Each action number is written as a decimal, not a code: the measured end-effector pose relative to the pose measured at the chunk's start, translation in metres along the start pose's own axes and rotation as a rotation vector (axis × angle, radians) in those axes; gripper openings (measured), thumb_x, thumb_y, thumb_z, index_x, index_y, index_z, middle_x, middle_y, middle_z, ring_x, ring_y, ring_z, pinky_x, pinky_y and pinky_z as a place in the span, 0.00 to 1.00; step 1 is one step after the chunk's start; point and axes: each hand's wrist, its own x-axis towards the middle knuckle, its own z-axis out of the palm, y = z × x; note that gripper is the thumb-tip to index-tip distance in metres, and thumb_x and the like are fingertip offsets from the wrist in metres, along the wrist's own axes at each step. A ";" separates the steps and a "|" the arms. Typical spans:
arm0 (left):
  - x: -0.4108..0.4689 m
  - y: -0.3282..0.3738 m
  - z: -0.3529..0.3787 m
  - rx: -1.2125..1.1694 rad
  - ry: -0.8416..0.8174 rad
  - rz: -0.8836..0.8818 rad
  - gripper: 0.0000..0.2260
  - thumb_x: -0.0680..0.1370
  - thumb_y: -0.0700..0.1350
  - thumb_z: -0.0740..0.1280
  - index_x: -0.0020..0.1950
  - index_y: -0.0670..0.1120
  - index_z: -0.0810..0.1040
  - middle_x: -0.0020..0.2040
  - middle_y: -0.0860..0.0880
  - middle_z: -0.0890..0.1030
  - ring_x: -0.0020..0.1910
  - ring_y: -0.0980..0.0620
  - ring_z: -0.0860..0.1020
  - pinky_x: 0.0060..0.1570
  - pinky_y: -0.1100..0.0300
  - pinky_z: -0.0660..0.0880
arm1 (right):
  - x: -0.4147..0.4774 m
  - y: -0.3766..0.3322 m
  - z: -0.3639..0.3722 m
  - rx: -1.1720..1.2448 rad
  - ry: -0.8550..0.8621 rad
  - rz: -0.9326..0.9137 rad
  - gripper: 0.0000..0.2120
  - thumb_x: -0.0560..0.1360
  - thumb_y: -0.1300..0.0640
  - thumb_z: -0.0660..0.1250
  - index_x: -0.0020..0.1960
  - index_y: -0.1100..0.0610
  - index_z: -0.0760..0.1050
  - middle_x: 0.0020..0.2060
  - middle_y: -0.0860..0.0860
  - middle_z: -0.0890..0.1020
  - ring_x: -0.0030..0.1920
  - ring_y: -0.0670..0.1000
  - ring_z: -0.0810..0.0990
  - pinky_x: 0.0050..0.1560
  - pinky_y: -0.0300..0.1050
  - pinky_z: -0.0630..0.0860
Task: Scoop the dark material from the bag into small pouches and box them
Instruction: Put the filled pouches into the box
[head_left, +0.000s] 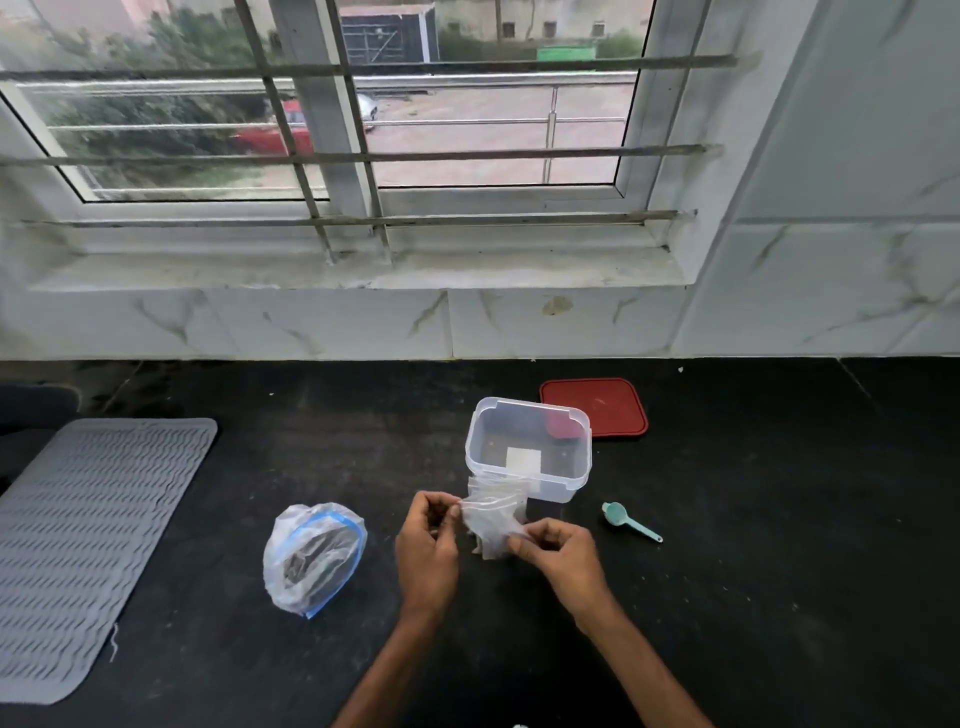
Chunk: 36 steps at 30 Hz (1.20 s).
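Both hands hold a bunch of small clear pouches (491, 519) just above the black counter, in front of the box. My left hand (428, 545) pinches the bunch's upper left edge. My right hand (558, 553) pinches its lower right corner. A clear zip bag (314, 556) with a blue seal lies to the left, dark material inside. The clear plastic box (530, 447) stands open behind the pouches, a white square visible at its bottom. A small teal scoop (628, 519) lies to the right of the hands.
The box's red lid (602, 408) lies flat behind the box. A grey ribbed mat (88, 545) covers the counter's left side. A marble wall and window sill run along the back of the black counter (779, 519).
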 end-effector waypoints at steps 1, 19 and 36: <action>0.002 -0.001 -0.002 -0.009 -0.012 0.003 0.10 0.77 0.35 0.68 0.44 0.50 0.77 0.39 0.55 0.82 0.38 0.54 0.80 0.40 0.57 0.78 | -0.001 -0.001 0.004 -0.003 -0.006 0.005 0.05 0.70 0.57 0.78 0.45 0.55 0.85 0.42 0.49 0.87 0.48 0.49 0.85 0.53 0.43 0.80; 0.026 -0.002 -0.030 -0.036 -0.459 0.050 0.03 0.77 0.40 0.70 0.49 0.48 0.81 0.45 0.52 0.84 0.46 0.53 0.83 0.47 0.54 0.82 | -0.008 -0.029 0.033 -0.149 0.326 -0.091 0.02 0.76 0.58 0.72 0.45 0.53 0.80 0.42 0.47 0.84 0.45 0.47 0.82 0.45 0.41 0.81; 0.025 0.009 -0.008 0.000 -0.390 0.185 0.04 0.76 0.41 0.72 0.48 0.49 0.82 0.43 0.52 0.84 0.43 0.51 0.82 0.43 0.56 0.80 | 0.020 -0.058 0.014 -0.591 0.159 -0.400 0.04 0.70 0.56 0.77 0.41 0.52 0.82 0.39 0.42 0.82 0.44 0.43 0.79 0.49 0.47 0.78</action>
